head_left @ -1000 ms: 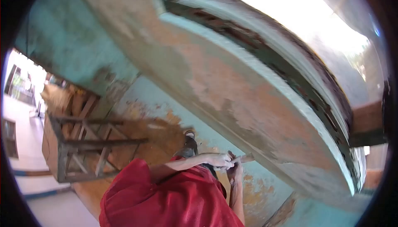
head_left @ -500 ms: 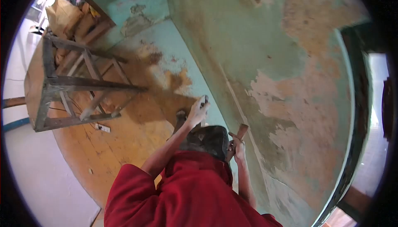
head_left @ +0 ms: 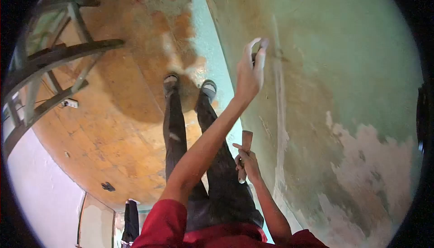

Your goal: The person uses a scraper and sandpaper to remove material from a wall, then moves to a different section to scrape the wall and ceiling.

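Note:
My left hand (head_left: 249,73) is raised near the green wall (head_left: 307,67), its dusty white fingers closed round a small dark thing that I cannot make out. Lower down, close to my right thigh, my right hand (head_left: 249,163) grips a scraper (head_left: 247,140). The scraper's flat brown blade points up, and the end of its handle shows below my fingers. One finger of that hand sticks out to the left. A pale filled line (head_left: 279,94) runs down the wall beside both hands.
A wooden stand (head_left: 77,49) is at the upper left, with a white power strip (head_left: 71,103) on the orange floor (head_left: 122,135) beside it. A small dark object (head_left: 108,186) lies on the floor. Dark clothing (head_left: 131,221) hangs at the lower left. My feet are near the wall's base.
The view has tilted and shifted, showing my legs and more floor. My left hand has risen and moved right, in front of the wall. My right hand still holds the scraper, now more upright.

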Demonstrator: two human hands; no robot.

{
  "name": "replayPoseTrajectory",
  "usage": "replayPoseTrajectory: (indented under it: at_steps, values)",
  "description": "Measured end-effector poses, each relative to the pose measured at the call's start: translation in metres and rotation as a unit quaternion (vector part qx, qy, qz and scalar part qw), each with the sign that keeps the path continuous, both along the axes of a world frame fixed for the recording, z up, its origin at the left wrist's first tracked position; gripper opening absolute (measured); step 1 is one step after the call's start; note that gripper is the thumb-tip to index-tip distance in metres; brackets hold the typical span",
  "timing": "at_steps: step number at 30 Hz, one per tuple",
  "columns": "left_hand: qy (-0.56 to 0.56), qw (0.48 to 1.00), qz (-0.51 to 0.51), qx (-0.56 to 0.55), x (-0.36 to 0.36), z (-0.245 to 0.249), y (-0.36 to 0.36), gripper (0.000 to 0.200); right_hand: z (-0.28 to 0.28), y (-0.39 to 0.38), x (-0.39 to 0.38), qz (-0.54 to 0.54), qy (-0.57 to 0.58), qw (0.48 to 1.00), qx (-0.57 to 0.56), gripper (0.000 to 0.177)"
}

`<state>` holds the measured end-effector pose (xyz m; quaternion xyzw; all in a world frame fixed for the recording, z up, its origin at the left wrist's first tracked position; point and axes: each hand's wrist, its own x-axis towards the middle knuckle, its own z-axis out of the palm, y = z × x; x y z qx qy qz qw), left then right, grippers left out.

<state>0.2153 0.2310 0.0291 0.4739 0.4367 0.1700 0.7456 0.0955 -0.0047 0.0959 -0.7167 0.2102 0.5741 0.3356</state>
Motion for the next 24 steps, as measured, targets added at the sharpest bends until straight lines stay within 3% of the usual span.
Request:
replayPoseTrajectory:
  at_steps: [4, 5, 6, 7, 8, 11, 12, 14, 17, 19, 20, 21, 22, 23, 24]
  values:
    - [-0.065, 0.992, 0.086, 0.058, 0.021, -0.026, -0.060, 0.032, -0.024, -0.027, 0.002, 0.040, 0.016, 0.998, -0.042, 0.038]
    - [-0.069, 0.989, 0.117, 0.067, 0.018, -0.020, -0.082, 0.032, -0.033, -0.045, 0.002, 0.042, 0.066, 0.994, -0.082, 0.037]
    - [-0.061, 0.989, 0.117, 0.072, 0.009, -0.013, -0.111, 0.032, -0.044, -0.051, -0.022, 0.134, -0.103, 0.982, -0.081, 0.038]
    - [-0.054, 0.989, 0.117, 0.077, 0.001, -0.010, -0.136, 0.033, -0.056, -0.060, -0.045, 0.222, -0.268, 0.934, -0.076, 0.042]
    - [-0.055, 0.988, 0.121, 0.075, -0.002, -0.011, -0.142, 0.033, -0.059, -0.100, -0.018, 0.182, -0.055, 0.981, 0.041, 0.053]
    - [-0.014, 0.989, 0.103, 0.102, 0.004, -0.018, -0.127, 0.033, -0.053, -0.085, -0.019, 0.157, -0.008, 0.986, -0.048, 0.044]
    - [-0.009, 0.989, 0.107, 0.097, 0.019, -0.019, -0.089, 0.033, -0.047, -0.071, -0.014, 0.039, 0.040, 0.995, -0.079, 0.039]
    - [-0.005, 0.989, 0.114, 0.092, 0.038, -0.020, -0.060, 0.034, -0.043, -0.051, -0.001, 0.044, 0.058, 0.995, -0.061, 0.038]
    - [-0.042, 0.988, 0.130, 0.073, 0.035, -0.016, -0.076, 0.037, -0.057, -0.069, -0.011, 0.058, 0.054, 0.995, -0.052, 0.036]
    - [-0.055, 0.989, 0.110, 0.086, 0.008, -0.012, -0.117, 0.036, -0.078, -0.088, -0.028, 0.194, -0.190, 0.957, 0.103, 0.033]
    - [-0.058, 0.985, 0.109, 0.118, 0.000, -0.012, -0.129, 0.035, -0.086, -0.055, -0.060, 0.206, -0.386, 0.895, -0.086, 0.031]
    - [-0.058, 0.981, 0.110, 0.147, -0.004, -0.013, -0.134, 0.034, -0.071, -0.049, -0.049, 0.207, -0.386, 0.895, -0.084, 0.031]
    - [-0.043, 0.987, 0.096, 0.117, 0.006, -0.008, -0.111, 0.032, -0.050, -0.049, -0.029, 0.124, -0.205, 0.969, -0.053, 0.031]
    - [-0.041, 0.987, 0.099, 0.117, 0.020, -0.006, -0.078, 0.032, -0.040, -0.053, -0.015, 0.035, -0.014, 0.999, -0.021, 0.031]
    - [-0.002, 0.995, 0.079, 0.069, 0.036, -0.007, -0.043, 0.035, -0.050, -0.065, -0.012, 0.012, 0.086, 0.996, -0.029, 0.033]
